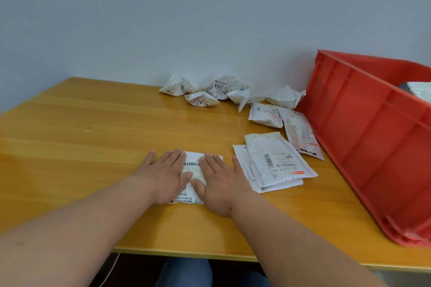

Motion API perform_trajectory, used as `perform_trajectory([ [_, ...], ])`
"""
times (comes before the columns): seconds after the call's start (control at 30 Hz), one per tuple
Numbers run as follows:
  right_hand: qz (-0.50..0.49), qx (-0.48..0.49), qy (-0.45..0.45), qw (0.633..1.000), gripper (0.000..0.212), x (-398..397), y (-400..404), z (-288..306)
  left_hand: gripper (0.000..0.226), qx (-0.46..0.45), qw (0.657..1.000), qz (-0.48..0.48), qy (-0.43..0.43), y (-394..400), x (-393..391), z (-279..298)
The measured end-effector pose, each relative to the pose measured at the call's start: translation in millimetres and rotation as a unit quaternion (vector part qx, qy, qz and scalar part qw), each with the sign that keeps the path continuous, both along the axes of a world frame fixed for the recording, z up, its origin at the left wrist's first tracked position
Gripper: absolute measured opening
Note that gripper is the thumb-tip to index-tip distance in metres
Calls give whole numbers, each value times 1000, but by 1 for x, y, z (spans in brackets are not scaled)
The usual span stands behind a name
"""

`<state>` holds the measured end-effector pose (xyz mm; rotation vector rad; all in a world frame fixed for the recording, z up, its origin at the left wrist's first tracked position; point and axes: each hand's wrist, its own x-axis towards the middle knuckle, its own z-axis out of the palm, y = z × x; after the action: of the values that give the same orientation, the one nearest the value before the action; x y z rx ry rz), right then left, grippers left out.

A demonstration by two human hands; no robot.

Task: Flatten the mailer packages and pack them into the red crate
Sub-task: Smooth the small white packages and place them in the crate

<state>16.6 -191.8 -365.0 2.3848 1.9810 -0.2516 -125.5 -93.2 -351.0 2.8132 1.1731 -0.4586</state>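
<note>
Head view is showing both hands lying flat, fingers stretched out, grasping nothing: left hand and right hand are pressing one mailer onto the table. Two flat mailers are lying stacked just beside the right hand. Behind them, about seven crumpled mailers are sitting near the wall, though the count is uncertain. One crate is standing at the right; something pale is lying inside it.
</note>
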Motion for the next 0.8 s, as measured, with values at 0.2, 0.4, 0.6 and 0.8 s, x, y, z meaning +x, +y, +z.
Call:
perform_trajectory([
  [0.2, -1, -12, -10, 1000, 67, -2, 0, 0, 68, -36, 999, 11, 3, 1, 2, 4],
  [0.4, 6, -70, 28, 997, 59, 8, 4, 16, 105, -160, 986, -22, 49, 15, -13, 36],
  [0.6, -11, -57, 29, 998, 61, 8, -4, 13, 130, -129, 984, -49, 116, 7, -9, 33],
  [0.8, -19, -34, 13, 999, 78, 3, -12, 3, 114, -126, 984, -54, 113, 12, -7, 34],
])
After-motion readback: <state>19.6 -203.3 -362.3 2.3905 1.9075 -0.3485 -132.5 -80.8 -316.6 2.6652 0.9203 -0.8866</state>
